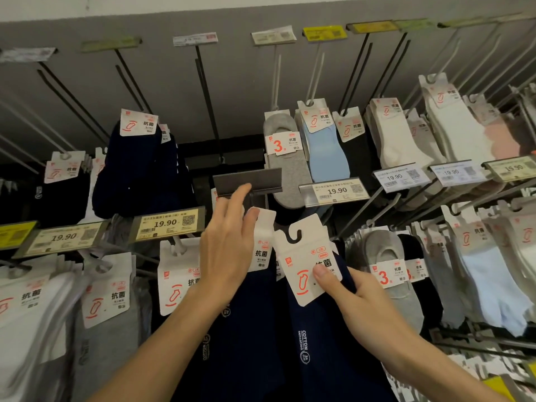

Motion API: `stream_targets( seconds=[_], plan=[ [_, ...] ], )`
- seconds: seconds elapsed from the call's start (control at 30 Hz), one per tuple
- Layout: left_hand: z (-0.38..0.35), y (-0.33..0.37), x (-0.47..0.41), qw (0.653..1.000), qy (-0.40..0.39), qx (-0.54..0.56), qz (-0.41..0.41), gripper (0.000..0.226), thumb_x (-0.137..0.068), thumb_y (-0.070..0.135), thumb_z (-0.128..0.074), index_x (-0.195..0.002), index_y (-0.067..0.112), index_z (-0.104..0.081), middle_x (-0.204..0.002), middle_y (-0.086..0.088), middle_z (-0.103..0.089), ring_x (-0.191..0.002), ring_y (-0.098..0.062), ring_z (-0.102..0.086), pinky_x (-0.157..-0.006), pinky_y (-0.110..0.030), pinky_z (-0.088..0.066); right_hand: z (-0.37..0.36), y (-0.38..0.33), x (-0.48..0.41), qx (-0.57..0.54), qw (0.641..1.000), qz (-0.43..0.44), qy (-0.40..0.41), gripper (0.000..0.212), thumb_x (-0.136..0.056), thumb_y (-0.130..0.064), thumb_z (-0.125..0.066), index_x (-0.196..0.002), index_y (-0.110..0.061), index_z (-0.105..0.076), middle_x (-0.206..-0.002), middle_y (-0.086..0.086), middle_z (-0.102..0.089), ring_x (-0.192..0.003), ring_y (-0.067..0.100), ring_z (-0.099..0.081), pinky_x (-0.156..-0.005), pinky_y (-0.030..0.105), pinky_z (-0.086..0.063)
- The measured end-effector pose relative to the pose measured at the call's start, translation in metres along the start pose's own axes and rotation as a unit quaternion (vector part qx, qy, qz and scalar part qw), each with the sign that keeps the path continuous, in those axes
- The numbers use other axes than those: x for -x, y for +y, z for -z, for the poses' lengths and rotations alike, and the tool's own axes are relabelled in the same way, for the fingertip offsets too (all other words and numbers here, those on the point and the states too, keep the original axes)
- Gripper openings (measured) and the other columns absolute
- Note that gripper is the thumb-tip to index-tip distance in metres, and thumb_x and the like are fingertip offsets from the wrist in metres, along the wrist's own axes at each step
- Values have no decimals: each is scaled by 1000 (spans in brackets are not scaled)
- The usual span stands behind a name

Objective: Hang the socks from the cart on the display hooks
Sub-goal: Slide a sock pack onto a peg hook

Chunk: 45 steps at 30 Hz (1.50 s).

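**Colour Log**

I recorded navy socks point(319, 338) bearing white lettering, their header card point(304, 274) white with an orange-red sock outline. I also logged grey socks point(285, 172), light blue socks point(327, 155) and white socks point(400, 140). One price label point(166, 224) was yellow.

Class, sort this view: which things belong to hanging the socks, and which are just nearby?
In use: left hand, right hand, navy sock pack, second pack's card, blank label holder.
Just nearby: grey socks, light blue socks, white socks, price tag.
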State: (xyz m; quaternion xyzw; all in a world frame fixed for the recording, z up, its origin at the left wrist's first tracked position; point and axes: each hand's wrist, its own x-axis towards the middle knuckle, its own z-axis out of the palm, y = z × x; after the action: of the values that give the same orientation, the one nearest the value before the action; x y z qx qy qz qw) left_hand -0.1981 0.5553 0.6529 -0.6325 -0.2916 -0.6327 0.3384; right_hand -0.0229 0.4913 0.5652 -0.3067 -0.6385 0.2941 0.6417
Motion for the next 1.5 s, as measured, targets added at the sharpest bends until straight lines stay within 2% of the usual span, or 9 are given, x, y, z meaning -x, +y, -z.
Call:
stream_targets(
  seconds=[0.23,0.37,0.43,0.57,0.77,1.03,1.17,1.27,1.5],
  plan=[
    [-4,2,4,990,-60,85,97,58,-99,6,-53,-146,37,-39,-110,-3,-64,-86,-6,-55,-72,-10,-34,-1,0,-1,-16,1000,2,-8,28,-91,-44,-56,-99,-26,-75,-95,-13,-78,-91,5,-73,-86,29,-56],
    [-10,7,14,986,-70,95,115,70,-102,6,-48,-153,45,-20,-124,5,-52,-87,35,-33,-71,-7,-30,1,-4,0,-36,999,-8,-6,23,-97,-37,-55,-100,-24,-74,-94,-10,-78,-89,7,-74,-77,25,-54],
    [-7,8,16,984,-86,101,115,72,-103,10,-47,-155,45,-11,-112,18,-43,-82,37,-30,-69,0,-33,0,-6,-1,-38,999,6,8,19,-98,-34,-56,-105,-26,-72,-97,-12,-78,-91,5,-73,-81,27,-55],
    [12,9,37,978,-158,80,112,78,-100,26,-54,-155,45,-1,-123,23,-26,-86,16,-33,-78,-10,-28,0,-4,-6,-30,999,24,36,15,-98,-32,-58,-111,-29,-66,-99,-17,-76,-92,-1,-71,-83,25,-54],
    [11,-2,65,972,-212,-5,97,59,-97,35,-58,-146,34,-26,-133,7,-39,-115,-12,-50,-78,-23,-41,-11,-6,-24,-47,998,-4,34,15,-100,-23,-56,-110,-24,-67,-98,-10,-77,-87,3,-72,-75,24,-53],
    [6,-5,50,929,-327,-151,89,64,-98,21,-55,-153,18,-22,-141,-12,-36,-118,-34,-52,-86,-36,-46,-33,-3,-40,-16,999,37,11,26,-98,-39,-57,-104,-17,-70,-90,-7,-78,-83,6,-73,-67,18,-52],
    [28,-2,39,958,-232,42,160,32,-102,11,-43,-124,24,-61,-120,5,-62,-104,-10,-61,-85,-17,-48,-36,0,-47,-19,999,45,-10,22,-99,-37,-57,-109,-21,-68,-94,-9,-77,-87,5,-73,-70,19,-52],
    [35,-4,25,907,-177,230,306,25,-98,31,-42,-105,39,-65,-98,14,-74,-96,-8,-68,-93,-40,-54,-42,1,-54,-13,998,62,-9,18,-99,-35,-58,-109,-23,-66,-93,-10,-77,-87,3,-72,-69,17,-52],
    [36,8,18,943,-116,241,196,47,-98,21,-61,-139,37,-43,-90,7,-67,-69,-4,-69,-64,-28,-60,-51,-1,-60,48,985,167,-11,36,-101,-28,-54,-126,-51,-41,-108,-13,-67,-91,1,-70,-74,24,-59]
  ],
)
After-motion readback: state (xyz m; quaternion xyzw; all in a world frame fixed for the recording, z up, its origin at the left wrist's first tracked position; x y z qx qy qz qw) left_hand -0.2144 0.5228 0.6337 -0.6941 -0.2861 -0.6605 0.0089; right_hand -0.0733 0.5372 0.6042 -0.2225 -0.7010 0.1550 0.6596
